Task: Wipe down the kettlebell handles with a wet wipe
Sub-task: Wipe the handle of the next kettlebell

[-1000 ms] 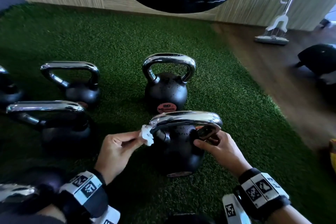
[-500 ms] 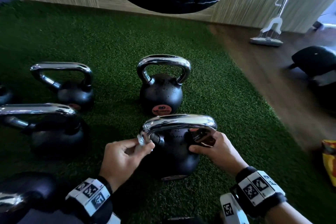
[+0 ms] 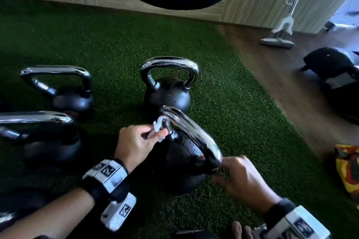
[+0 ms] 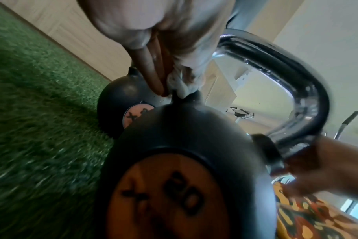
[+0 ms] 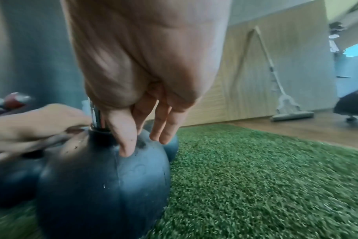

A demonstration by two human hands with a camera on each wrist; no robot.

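The left hand (image 3: 136, 141) pinched the wet wipe (image 3: 158, 128) against the near kettlebell's handle (image 3: 191, 134), the right hand (image 3: 242, 182) apparently steadying it with relaxed fingers; next, probably wiping along the bar.

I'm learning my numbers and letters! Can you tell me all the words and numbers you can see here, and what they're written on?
"20": orange round label on the near kettlebell.
"X": same label, beside the number.
"X" marks, blurred: pinkish label on the kettlebell behind; nothing more there can be read.
Wrist bands: black-and-white square codes only, no words.
Colourful bag: pattern only, no readable text.
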